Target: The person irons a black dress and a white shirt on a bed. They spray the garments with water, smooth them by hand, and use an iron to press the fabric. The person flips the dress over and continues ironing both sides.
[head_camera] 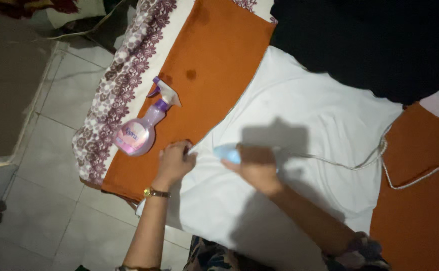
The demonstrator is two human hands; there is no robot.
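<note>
patterned sleeve [361, 251] is showing at the bottom edge, closest to the lens, soft and dark with a floral print, covering the right forearm. further out, the right hand [255, 168] is curling its fingers [239, 150] down over the handle of an iron [228, 153], gripping it firmly; only the iron's smooth, pale blue pointed nose is showing past the knuckles. the iron is sitting on a white cloth [304, 130], near that cloth's left edge. a twisted whitish cord [380, 153] is trailing from behind the hand off to the right.

left hand [174, 160] is pinching its fingers [183, 148] together on the white cloth's edge, holding the thin fabric taut just beside the iron's tip. a gold-toned watch [156, 192] is circling that wrist.

white cloth is lying smooth and flat over an orange cover [214, 65], a matte woven sheet bearing a few dark spots. a spray bottle [141, 131] is lying on its side on the orange, just left of the left hand: rounded clear plastic, pink liquid, purple neck, white trigger. a cream border with a maroon lace-like print [121, 85] is hanging along the left side. black fabric [370, 45] is heaping at the top right. pale glossy floor tiles [53, 165] are stretching away on the left.
</note>
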